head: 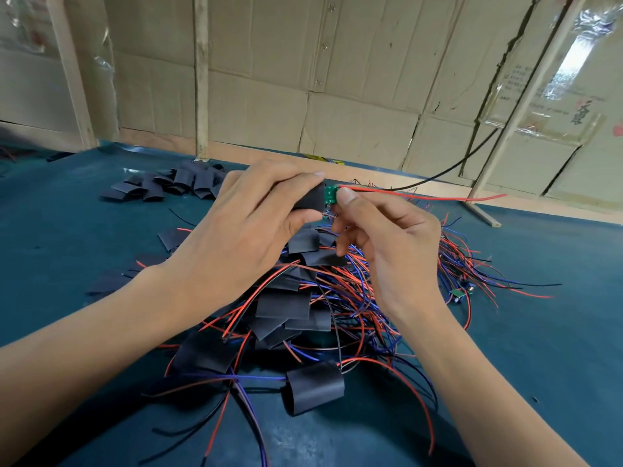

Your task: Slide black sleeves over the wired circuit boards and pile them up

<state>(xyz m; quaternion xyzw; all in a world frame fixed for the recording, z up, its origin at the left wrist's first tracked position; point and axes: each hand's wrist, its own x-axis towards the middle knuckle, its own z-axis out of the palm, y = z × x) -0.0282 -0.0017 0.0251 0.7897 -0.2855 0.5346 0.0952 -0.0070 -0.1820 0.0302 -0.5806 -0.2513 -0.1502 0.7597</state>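
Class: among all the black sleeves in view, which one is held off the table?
The black sleeve gripped by the left hand, with a green board entering it.

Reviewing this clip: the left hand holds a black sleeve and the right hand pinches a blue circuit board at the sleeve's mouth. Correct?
Not quite: the circuit board is green, not blue, as the head view shows. The left hand does hold the black sleeve, and the right hand pinches the board at its mouth.

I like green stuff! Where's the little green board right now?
In the head view, the green board is up near the middle, pinched by the right hand, poking out of the black sleeve the left hand holds.
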